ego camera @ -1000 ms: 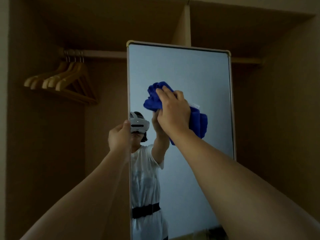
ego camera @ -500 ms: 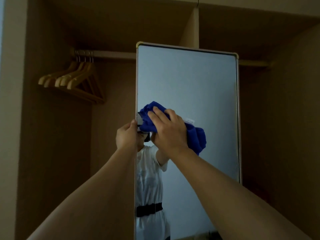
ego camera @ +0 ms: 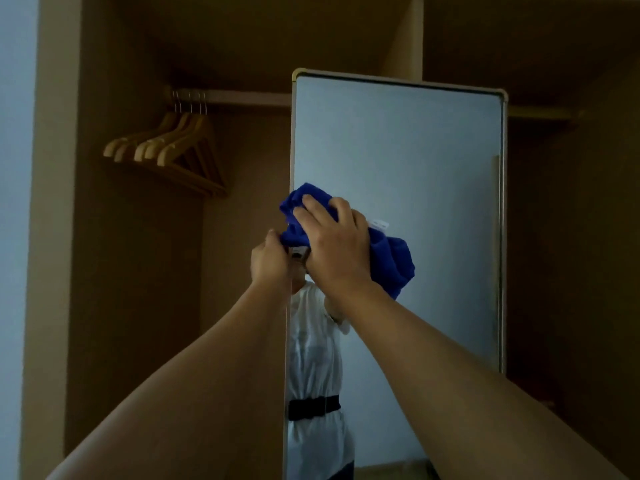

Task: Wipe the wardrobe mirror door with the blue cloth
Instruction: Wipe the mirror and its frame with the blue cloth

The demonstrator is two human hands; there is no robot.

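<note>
The wardrobe mirror door [ego camera: 398, 150] stands upright in front of me, tall, with a pale metal frame. My right hand [ego camera: 337, 244] presses a bunched blue cloth [ego camera: 393, 263] against the glass near its left side, fingers curled over the cloth. My left hand [ego camera: 270, 259] grips the mirror's left edge just beside the cloth. The glass reflects a person in a white top with a black belt; part of the cloth is hidden under my right hand.
Several wooden hangers [ego camera: 169, 150] hang from a rail [ego camera: 235, 97] at the upper left inside the open wardrobe. A vertical divider panel [ego camera: 408, 39] rises behind the mirror. The wardrobe's right compartment [ego camera: 571, 237] is dark. A pale wall [ego camera: 15, 202] borders the left.
My right hand and the cloth have moved down and to the left across the glass, ending close to the left edge. My left hand has kept its hold on the frame.
</note>
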